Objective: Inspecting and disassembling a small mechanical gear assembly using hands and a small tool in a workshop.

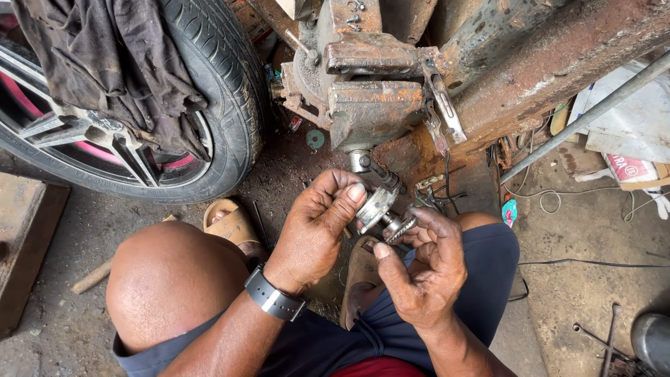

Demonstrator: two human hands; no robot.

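Note:
My left hand (317, 227) grips a small round metal part (375, 205) between thumb and fingers; a grey watch sits on that wrist. My right hand (422, 262) holds the ribbed shaft end (399, 225) of the same piece, with its thumb pressed beneath. Both hands work close together over my knees, just below a rusty bench vise (370, 84) fixed to a rusted steel beam (558, 63).
A car wheel with tyre (223, 91) stands at the upper left, with a dark rag (118, 63) draped over it. My sandalled foot (230, 225) rests on the dirty floor. A metal rod (586, 115), loose wires and papers lie at the right. A rusty plate (24, 244) lies at the left.

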